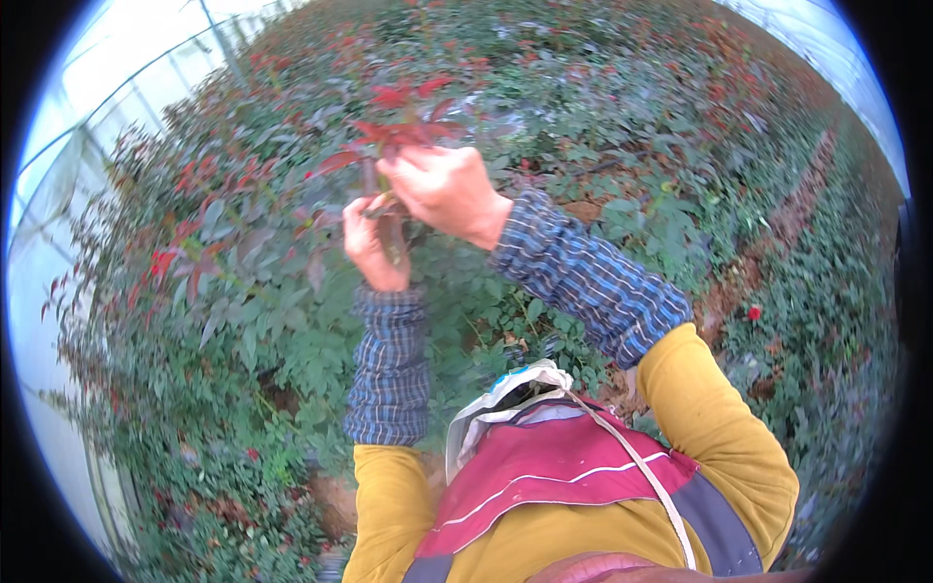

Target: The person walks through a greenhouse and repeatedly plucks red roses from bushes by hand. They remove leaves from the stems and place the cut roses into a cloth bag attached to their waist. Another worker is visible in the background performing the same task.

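Note:
A shoot with dark red leaves [400,130], which looks like a rose shoot, rises from the bushes in front of me. My right hand [449,190] is closed in a pinch just under its red leaves. Lower down, my left hand [377,245] is closed around the stem, its thumb and fingers close to the right hand. A greenish-brown leaf [392,238] hangs beside the left fingers. Motion blur and the fingers hide the exact grip points. Checked sleeve covers reach from both wrists up the forearms.
Dense leafy bushes [583,117] with reddish tips surround my hands and spread far ahead. A strip of bare brown soil [729,291] runs along the right. An open pale bag [510,389] hangs at my waist. Translucent greenhouse walls [58,253] stand at left.

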`<state>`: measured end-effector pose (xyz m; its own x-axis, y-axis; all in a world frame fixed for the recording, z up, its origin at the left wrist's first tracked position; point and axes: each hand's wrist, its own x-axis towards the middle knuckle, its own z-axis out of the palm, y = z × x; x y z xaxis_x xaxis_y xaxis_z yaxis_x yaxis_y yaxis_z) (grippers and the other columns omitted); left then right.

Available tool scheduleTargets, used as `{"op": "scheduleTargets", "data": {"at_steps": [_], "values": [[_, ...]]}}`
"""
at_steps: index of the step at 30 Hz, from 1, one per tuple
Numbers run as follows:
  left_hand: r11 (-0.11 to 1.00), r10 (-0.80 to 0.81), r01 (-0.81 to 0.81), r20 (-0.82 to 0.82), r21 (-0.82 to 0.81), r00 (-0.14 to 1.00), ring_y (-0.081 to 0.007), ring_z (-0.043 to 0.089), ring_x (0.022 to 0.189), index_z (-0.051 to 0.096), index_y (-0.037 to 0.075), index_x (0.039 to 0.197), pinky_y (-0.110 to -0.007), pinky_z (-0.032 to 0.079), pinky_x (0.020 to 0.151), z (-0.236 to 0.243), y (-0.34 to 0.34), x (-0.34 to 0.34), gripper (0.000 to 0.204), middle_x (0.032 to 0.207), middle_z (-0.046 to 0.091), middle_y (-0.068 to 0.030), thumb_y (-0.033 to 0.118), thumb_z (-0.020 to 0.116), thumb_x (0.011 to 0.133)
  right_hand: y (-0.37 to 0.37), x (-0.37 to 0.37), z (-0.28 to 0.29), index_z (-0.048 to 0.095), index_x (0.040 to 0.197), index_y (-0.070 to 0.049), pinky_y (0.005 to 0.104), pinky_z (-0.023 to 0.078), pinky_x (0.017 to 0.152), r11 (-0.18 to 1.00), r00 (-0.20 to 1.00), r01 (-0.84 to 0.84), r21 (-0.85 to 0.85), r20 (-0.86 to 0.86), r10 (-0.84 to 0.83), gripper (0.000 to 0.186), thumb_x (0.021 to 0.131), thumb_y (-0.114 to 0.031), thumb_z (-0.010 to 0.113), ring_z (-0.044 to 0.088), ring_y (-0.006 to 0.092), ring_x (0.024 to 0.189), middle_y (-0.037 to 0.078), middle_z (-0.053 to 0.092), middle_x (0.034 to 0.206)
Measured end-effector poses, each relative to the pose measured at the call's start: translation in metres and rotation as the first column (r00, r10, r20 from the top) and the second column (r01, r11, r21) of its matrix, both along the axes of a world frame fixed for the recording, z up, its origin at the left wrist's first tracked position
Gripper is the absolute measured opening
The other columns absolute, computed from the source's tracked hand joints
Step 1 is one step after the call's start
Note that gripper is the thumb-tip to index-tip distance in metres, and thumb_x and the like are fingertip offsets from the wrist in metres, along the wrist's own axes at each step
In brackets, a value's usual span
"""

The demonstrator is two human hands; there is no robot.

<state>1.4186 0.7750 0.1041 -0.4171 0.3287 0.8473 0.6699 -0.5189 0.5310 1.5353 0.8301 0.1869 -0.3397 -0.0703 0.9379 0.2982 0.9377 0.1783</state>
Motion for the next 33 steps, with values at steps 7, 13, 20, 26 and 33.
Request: {"op": "scheduleTargets", "data": {"at_steps": [7,13,20,26,33], "values": [[0.998,-0.060,0.064,0.133,-0.026,0.989,-0.0201,0.057,0.089,0.061,-0.003,0.100,-0.031,0.046,0.077,0.000,0.008,0.002,0.017,0.098,0.058,-0.0099,0.007,0.061,0.086,0.000,0.003,-0.007,0.053,0.081,-0.008,0.0320,0.049,0.048,0.992,0.997,0.041,-0.116,0.072,-0.033,0.016,0.079,-0.023,0.061,0.063,0.0192,0.062,0.003,0.058,0.071],[0.992,-0.022,0.049,0.219,-0.120,0.976,-0.0217,0.056,0.104,0.052,-0.003,0.124,-0.032,0.045,0.087,-0.001,0.012,0.000,0.034,0.119,0.057,-0.0133,0.007,0.052,0.092,-0.046,0.033,-0.078,0.062,0.086,-0.005,0.0259,0.046,0.052,0.191,0.809,-0.515,-0.836,-0.400,0.430,0.004,0.083,-0.006,0.058,0.058,0.0116,0.059,0.003,0.060,0.072],[0.973,-0.103,0.155,0.280,-0.168,0.954,-0.0231,0.053,0.114,0.043,-0.002,0.131,-0.033,0.042,0.095,-0.034,-0.033,0.034,0.038,0.128,0.052,-0.0154,0.001,0.042,0.093,-0.087,0.178,-0.198,0.052,0.085,-0.007,0.0241,0.031,0.034,-0.434,0.633,-0.744,-0.507,-0.744,-0.216,0.008,0.081,-0.006,0.045,0.040,0.0094,0.048,0.007,0.055,0.072],[0.757,-0.199,0.478,0.540,-0.446,0.818,-0.0140,0.060,0.080,0.053,-0.001,0.118,-0.026,0.049,0.070,-0.131,-0.081,0.071,0.027,0.094,0.063,-0.0082,0.001,0.048,0.092,-0.139,0.291,-0.269,0.052,0.087,-0.011,0.0232,0.029,0.042,-0.056,0.199,-0.968,-0.247,-0.608,-0.769,0.015,0.074,-0.006,0.047,0.037,0.0109,0.050,0.003,0.052,0.071],[0.427,-0.337,0.691,0.606,-0.584,0.721,-0.0141,0.061,0.080,0.059,-0.003,0.109,-0.026,0.049,0.073,-0.188,-0.100,0.097,0.021,0.088,0.065,-0.0088,0.000,0.052,0.090,-0.156,0.306,-0.275,0.052,0.090,-0.010,0.0234,0.023,0.039,0.029,0.131,-0.958,-0.284,-0.529,-0.838,0.011,0.081,-0.009,0.046,0.032,0.0099,0.048,0.001,0.044,0.063]]}}
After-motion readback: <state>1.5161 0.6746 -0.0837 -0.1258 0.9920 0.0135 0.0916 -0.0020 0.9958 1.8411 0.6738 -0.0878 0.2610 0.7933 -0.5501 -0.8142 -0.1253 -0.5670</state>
